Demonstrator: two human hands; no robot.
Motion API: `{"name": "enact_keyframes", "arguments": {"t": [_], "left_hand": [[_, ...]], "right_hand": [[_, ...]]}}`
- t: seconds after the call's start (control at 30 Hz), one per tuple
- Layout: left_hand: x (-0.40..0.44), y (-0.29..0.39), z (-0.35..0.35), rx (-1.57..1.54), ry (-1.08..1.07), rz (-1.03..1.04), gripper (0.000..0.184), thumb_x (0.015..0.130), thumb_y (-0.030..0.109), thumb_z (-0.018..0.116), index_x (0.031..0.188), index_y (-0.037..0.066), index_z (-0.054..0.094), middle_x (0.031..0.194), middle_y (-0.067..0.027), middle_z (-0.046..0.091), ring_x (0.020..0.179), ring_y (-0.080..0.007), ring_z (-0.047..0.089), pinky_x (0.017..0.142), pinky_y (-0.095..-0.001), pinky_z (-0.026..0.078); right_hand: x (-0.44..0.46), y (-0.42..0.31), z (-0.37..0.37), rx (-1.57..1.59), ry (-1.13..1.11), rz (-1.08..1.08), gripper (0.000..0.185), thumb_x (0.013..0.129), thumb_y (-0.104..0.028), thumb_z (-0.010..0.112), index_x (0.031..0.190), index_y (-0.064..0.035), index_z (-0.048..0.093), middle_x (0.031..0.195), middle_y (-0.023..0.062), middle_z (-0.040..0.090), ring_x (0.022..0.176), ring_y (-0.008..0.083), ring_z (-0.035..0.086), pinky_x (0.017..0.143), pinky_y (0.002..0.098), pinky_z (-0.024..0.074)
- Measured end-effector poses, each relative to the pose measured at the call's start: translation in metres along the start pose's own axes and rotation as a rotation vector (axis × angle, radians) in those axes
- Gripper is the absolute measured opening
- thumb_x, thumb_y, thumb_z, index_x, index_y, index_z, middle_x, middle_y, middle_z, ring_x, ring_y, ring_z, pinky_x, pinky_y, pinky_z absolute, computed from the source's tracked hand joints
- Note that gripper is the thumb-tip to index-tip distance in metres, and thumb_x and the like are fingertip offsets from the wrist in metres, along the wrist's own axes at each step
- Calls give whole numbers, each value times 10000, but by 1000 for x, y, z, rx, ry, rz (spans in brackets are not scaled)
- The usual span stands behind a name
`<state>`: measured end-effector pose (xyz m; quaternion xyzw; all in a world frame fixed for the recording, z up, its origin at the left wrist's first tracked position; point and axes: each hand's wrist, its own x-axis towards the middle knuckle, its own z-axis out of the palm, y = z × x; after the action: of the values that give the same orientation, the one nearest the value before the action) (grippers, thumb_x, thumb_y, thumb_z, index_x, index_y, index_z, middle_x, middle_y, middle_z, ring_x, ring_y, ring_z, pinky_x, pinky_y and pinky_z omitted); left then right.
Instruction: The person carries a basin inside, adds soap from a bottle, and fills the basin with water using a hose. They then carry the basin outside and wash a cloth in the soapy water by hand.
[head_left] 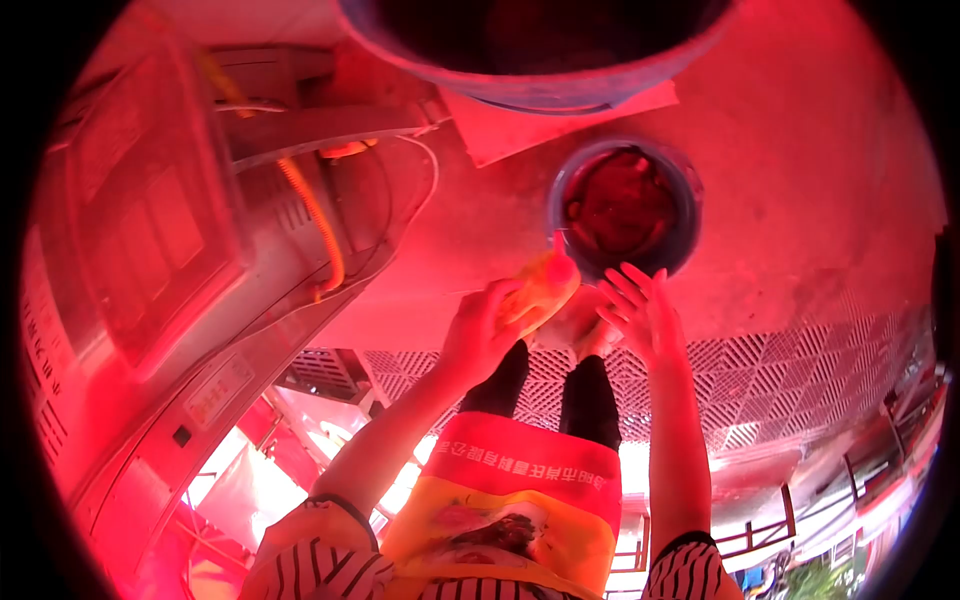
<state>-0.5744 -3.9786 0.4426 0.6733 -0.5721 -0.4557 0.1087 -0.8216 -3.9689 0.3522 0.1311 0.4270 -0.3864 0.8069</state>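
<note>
A yellow squeeze bottle (pixel 543 292) with a pink nozzle is in my left hand (pixel 481 333), the fingers wrapped round its body. It tilts up and to the right, and its tip reaches the near left rim of a round bucket (pixel 560 190). Dark, wet-looking contents (pixel 622 205) lie inside the bucket; their kind cannot be made out in the red light. Just below the near rim, my right hand (pixel 642 312) is open with its fingers spread and holds nothing. Whether it touches the bucket is unclear.
A much larger tub (pixel 560 85) stands beyond the bucket, on a flat sheet (pixel 500 128). A bulky machine (pixel 140 240) with a yellow coiled cord (pixel 318 220) fills the left side. Patterned floor tiles (pixel 740 390) lie around my feet, below my printed apron (pixel 515 460).
</note>
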Motion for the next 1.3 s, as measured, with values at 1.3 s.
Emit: {"name": "enact_keyframes", "arguments": {"t": [1.3], "left_hand": [[356,-311,-339,272,306,443,551,819,32,580,1305,3,321,1202,-92,458,1062,-179,470,905,-303,389]], "right_hand": [[58,131,-158,-294,507,144,310,871,-282,503,1103,-76,498,1044,64,569,933,203,555,771,351,444]]}}
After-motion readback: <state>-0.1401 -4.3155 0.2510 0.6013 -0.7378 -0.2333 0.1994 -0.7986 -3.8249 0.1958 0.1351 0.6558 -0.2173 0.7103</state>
